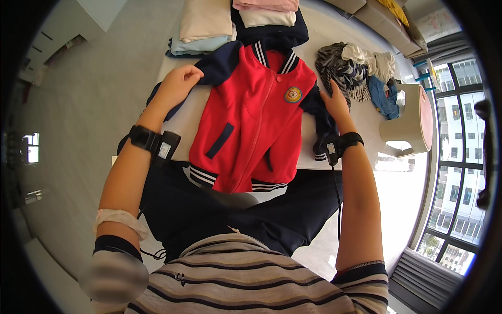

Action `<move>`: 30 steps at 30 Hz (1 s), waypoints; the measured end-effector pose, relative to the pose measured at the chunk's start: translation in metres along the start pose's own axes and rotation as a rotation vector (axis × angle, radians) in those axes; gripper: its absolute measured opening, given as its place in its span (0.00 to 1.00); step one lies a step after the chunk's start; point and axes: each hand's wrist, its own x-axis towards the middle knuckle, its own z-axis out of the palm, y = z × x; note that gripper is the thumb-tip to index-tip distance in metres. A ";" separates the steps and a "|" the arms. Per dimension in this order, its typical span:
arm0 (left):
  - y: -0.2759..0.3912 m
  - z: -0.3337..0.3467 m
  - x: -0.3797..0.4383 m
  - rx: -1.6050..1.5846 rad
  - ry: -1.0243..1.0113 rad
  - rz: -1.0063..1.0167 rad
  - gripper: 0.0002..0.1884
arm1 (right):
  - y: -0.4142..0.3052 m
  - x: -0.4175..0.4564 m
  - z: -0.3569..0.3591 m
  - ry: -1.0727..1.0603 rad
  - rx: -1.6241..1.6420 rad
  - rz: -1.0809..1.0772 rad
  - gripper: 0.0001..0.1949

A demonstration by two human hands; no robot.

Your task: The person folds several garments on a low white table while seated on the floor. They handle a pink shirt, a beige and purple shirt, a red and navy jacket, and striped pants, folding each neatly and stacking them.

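Note:
A red zip-up jacket (pixel 245 117) lies front side up before me, zipped, its striped hem hanging past the table's near edge. It has navy sleeves, striped collar and cuffs, and a round badge on the chest. My left hand (pixel 178 85) has its fingers curled on the navy sleeve (pixel 219 64) at the left, which it lifts a little. At the other side, my right hand (pixel 338 105) rests against the second navy sleeve (pixel 323 121), thumb and forefinger apart. That sleeve runs down toward the near edge, with its striped cuff beside my wrist.
Folded clothes (pixel 206 23) are stacked at the far left of the white table (pixel 182 129). Behind the collar sits another folded pile (pixel 268 17). A loose heap of clothes (pixel 353 68) lies at the right, near a beige stool (pixel 408 121). Cables hang from both wrist devices.

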 end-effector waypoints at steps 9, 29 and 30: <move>-0.020 0.037 0.074 -0.047 -0.015 -0.355 0.29 | -0.019 -0.035 0.006 -0.041 -0.057 0.037 0.20; -0.037 -0.023 -0.061 0.501 -0.268 -0.226 0.18 | 0.031 -0.101 -0.080 -0.128 -0.196 0.114 0.16; -0.024 -0.007 -0.062 0.549 -0.158 -0.169 0.18 | 0.029 -0.097 -0.070 -0.099 -0.121 0.071 0.19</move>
